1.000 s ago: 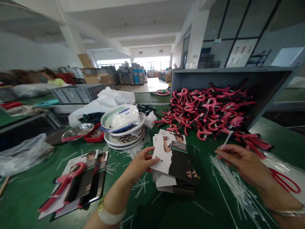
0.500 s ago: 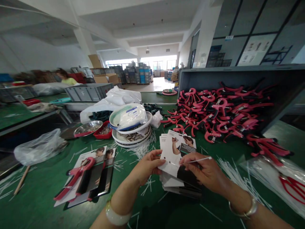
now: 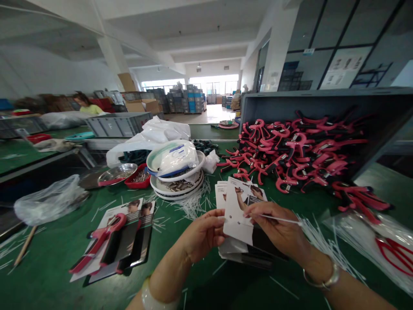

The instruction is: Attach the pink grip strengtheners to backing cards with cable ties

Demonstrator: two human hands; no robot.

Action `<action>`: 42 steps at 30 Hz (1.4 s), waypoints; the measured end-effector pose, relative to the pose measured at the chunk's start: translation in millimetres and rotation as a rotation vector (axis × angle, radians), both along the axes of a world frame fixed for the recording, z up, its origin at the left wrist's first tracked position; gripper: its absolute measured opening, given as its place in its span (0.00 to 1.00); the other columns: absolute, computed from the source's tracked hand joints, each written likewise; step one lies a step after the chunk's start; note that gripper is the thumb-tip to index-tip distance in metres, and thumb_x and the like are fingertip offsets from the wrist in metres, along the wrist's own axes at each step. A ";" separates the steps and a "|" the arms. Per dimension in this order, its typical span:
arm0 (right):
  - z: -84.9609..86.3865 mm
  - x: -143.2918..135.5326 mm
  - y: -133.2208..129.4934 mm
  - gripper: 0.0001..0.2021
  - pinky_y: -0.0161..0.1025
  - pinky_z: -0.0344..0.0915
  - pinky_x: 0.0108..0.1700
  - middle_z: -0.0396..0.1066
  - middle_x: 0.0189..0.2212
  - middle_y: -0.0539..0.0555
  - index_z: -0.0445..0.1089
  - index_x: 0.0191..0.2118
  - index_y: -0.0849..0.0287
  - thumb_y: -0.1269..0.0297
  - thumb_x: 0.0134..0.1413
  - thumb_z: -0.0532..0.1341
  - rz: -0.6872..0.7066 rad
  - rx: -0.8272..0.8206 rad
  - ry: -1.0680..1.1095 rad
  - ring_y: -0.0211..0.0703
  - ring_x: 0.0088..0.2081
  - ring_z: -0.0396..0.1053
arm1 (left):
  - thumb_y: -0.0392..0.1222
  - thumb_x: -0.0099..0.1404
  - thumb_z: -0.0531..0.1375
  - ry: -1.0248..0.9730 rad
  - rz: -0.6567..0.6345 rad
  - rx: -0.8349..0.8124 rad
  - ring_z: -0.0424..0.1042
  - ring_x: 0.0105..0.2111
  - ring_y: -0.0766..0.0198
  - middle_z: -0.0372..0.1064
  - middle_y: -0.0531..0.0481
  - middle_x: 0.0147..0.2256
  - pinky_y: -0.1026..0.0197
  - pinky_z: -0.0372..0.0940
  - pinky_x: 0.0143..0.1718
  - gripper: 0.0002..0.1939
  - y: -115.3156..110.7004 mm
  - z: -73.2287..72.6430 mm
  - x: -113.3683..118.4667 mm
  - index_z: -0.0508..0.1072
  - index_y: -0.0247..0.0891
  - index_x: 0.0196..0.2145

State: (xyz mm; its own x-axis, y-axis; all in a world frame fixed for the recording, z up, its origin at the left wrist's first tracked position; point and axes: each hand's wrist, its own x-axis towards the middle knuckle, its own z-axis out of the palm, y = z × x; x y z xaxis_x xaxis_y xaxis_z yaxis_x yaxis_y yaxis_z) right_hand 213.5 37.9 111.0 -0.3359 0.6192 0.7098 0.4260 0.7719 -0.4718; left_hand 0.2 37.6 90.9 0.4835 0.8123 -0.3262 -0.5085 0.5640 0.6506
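Observation:
My left hand [image 3: 206,234] pinches the left edge of a printed cardboard backing card [image 3: 237,211], which has small punched holes near its lower part. A thin white cable tie [image 3: 280,219] is pinched between the fingertips of my right hand [image 3: 279,226], close against the card. The tie's headed end points right; its other end is hidden behind the fingers or card. Beneath both hands lies a stack of similar cards [image 3: 234,248]. To the left, red-and-black hand grips [image 3: 111,239] rest on two more cards [image 3: 145,237].
A tipped grey crate [image 3: 325,92] spills a heap of hand grips [image 3: 290,155] at right. Loose cable ties [image 3: 332,245] and red-handled scissors [image 3: 393,254] lie nearby. Stacked bowls [image 3: 176,189], a red tray [image 3: 138,177] and a plastic bag [image 3: 48,202] stand left. A person [image 3: 88,105] is farther back.
The held card has turned slightly and come up off the stack's face. My right hand has shifted a little right, and the tie now slants downward to the right.

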 end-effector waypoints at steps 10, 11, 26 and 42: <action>-17.2 -0.6 -2.0 0.06 0.33 0.71 0.38 0.76 0.35 0.51 0.67 0.36 0.54 0.73 0.55 0.58 0.089 0.040 0.036 0.36 0.37 0.74 | 0.31 0.49 0.64 0.202 -0.005 0.113 0.64 0.16 0.75 0.68 0.55 0.20 0.74 0.58 0.16 0.15 -6.0 6.5 25.1 0.70 0.34 0.37; -16.2 0.2 -1.9 0.06 0.33 0.71 0.39 0.76 0.35 0.51 0.67 0.36 0.54 0.73 0.55 0.58 0.098 0.039 0.029 0.36 0.37 0.74 | 0.31 0.49 0.64 0.269 -0.012 0.160 0.62 0.15 0.75 0.67 0.56 0.19 0.74 0.56 0.15 0.15 -5.1 6.3 26.6 0.71 0.34 0.37; -8.5 17.7 -47.4 0.09 0.33 0.71 0.40 0.74 0.38 0.51 0.69 0.42 0.52 0.66 0.56 0.57 -0.148 -0.235 -0.064 0.40 0.40 0.73 | 0.30 0.52 0.56 0.774 0.258 0.790 0.64 0.22 0.68 0.68 0.53 0.23 0.67 0.59 0.24 0.08 4.2 -14.6 18.6 0.73 0.37 0.27; -3.1 -7.1 -56.6 0.14 0.60 0.50 0.52 0.76 0.39 0.57 0.67 0.47 0.54 0.59 0.55 0.56 -0.510 0.267 -0.576 0.52 0.37 0.72 | 0.38 0.64 0.53 0.956 0.247 1.285 0.70 0.35 0.59 0.72 0.42 0.34 0.61 0.62 0.37 0.11 -0.1 1.7 14.2 0.77 0.40 0.36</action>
